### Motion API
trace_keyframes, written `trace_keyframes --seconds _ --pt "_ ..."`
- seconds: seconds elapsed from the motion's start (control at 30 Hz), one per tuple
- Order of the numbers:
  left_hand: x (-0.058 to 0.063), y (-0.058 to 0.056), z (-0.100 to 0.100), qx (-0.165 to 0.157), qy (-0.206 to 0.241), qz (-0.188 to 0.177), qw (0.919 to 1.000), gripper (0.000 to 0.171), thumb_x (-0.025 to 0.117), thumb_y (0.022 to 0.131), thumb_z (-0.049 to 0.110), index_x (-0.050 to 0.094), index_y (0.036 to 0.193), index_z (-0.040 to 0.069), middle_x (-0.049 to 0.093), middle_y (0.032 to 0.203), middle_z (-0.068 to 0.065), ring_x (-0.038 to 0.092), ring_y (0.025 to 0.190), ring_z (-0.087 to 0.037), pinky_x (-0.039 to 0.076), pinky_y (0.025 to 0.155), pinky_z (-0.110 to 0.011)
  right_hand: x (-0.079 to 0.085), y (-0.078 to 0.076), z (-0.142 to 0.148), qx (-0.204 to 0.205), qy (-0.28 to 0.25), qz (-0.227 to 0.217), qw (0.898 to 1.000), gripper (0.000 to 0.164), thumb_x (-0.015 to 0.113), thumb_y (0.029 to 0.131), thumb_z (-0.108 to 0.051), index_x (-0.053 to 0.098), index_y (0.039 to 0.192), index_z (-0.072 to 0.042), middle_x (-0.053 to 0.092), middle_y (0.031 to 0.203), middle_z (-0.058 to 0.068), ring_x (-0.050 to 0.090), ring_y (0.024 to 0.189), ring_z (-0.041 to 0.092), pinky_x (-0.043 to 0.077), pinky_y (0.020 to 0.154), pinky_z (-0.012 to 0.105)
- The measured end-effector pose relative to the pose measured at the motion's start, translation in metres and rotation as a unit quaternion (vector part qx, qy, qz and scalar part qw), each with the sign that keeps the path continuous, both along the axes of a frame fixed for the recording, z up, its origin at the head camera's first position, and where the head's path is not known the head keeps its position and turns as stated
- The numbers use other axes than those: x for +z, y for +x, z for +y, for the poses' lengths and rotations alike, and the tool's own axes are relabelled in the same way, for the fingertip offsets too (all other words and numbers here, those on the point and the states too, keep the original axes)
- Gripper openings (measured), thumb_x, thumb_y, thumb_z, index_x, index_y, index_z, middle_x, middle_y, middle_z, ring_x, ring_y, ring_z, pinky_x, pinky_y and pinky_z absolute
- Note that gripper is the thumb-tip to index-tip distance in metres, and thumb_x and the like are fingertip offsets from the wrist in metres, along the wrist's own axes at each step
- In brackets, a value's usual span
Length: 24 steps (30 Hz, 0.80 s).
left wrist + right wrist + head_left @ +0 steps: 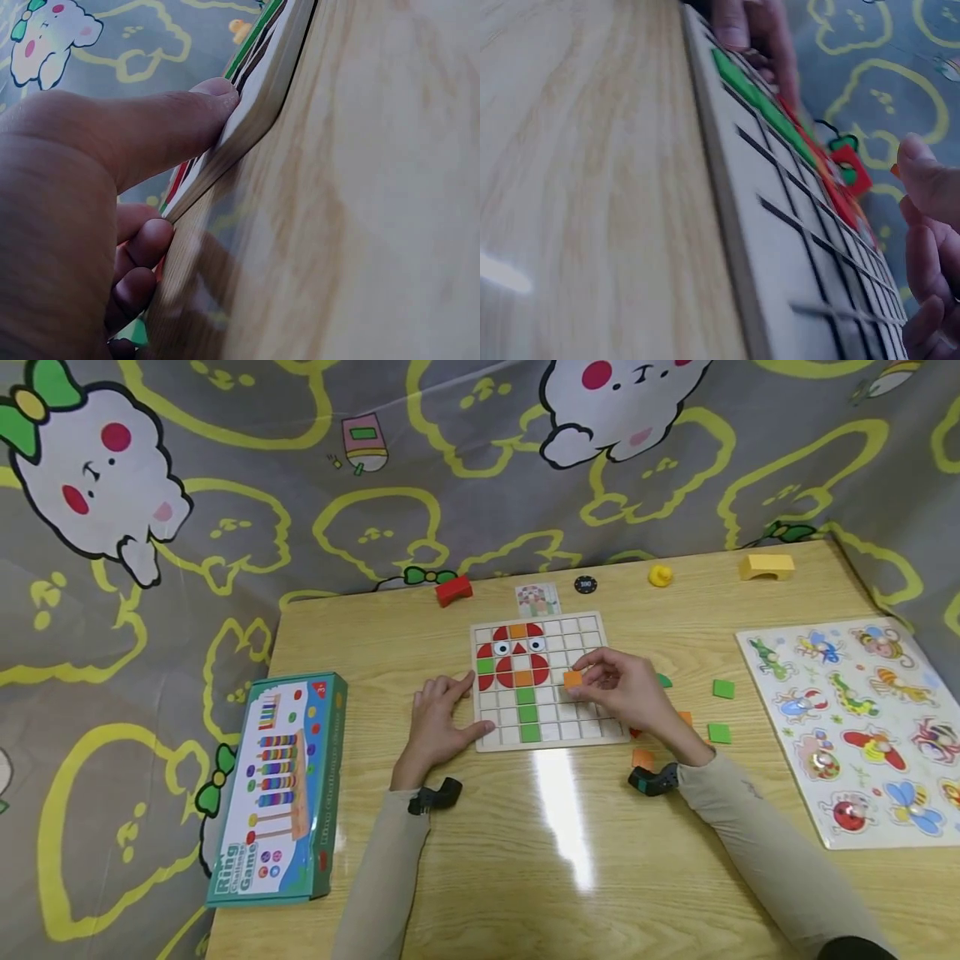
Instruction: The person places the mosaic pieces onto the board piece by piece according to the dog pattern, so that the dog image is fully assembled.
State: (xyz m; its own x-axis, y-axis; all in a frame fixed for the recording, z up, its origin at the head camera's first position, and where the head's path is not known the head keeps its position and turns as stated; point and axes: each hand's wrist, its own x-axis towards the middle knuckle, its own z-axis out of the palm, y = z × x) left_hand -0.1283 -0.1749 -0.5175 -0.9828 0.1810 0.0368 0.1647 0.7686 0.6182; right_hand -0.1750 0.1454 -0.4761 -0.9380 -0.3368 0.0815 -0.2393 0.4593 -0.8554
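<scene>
Above board (567, 730) | orange tile (573, 679) in right hand (628, 687) | left hand (438, 724) at edge

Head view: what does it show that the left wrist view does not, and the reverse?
Only head: the right hand pinching an orange square, the Ring Challenge Game box and the insect puzzle.
Only left wrist: a close-up of the grid board's side edge.
Both: the left hand, its thumb touching the grid board, the wooden table and the patterned curtain.

Wood-grain table (495, 860), gridded board (566, 727), ring game box (277, 789), insect puzzle (870, 714), green tiles (723, 689), yellow duck (660, 576)
</scene>
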Motion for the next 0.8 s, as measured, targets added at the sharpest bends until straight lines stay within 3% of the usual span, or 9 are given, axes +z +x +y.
trace_keyframes --seconds 0.17,0.43,0.8 --pt "-0.002 -0.001 0.0 0.003 -0.003 -0.004 1.0 0.089 0.077 0.076 0.058 0.043 0.151 0.023 0.05 0.114 0.003 0.037 0.103 -0.017 0.025 0.084 -0.035 -0.008 -0.005 -0.024 0.059 0.052 0.028 0.996 0.034 0.086 0.077 -0.028 0.07 0.101 -0.011 0.066 0.082 -0.002 0.057 0.068 0.014 0.044 0.061 0.022" --pt "-0.001 -0.001 0.0 0.003 -0.008 -0.007 0.9999 0.09 0.077 0.075 0.059 0.043 0.151 0.024 0.05 0.116 0.002 0.037 0.103 -0.018 0.025 0.084 -0.036 -0.01 -0.008 -0.036 0.08 0.136 0.054 0.986 0.038 0.086 0.075 -0.037 0.072 0.101 -0.014 0.065 0.082 -0.006 0.053 0.066 0.012 0.042 0.063 0.029" --pt "0.0 0.0 0.001 0.002 0.0 0.001 1.0 0.089 0.077 0.075 0.057 0.044 0.15 0.023 0.049 0.11 0.002 0.036 0.1 -0.018 0.024 0.082 -0.037 -0.011 -0.007 -0.032 0.091 0.119 0.066 0.987 0.021 0.08 0.084 -0.027 0.075 0.098 -0.013 0.067 0.082 -0.007 0.057 0.068 0.008 0.045 0.064 0.026"
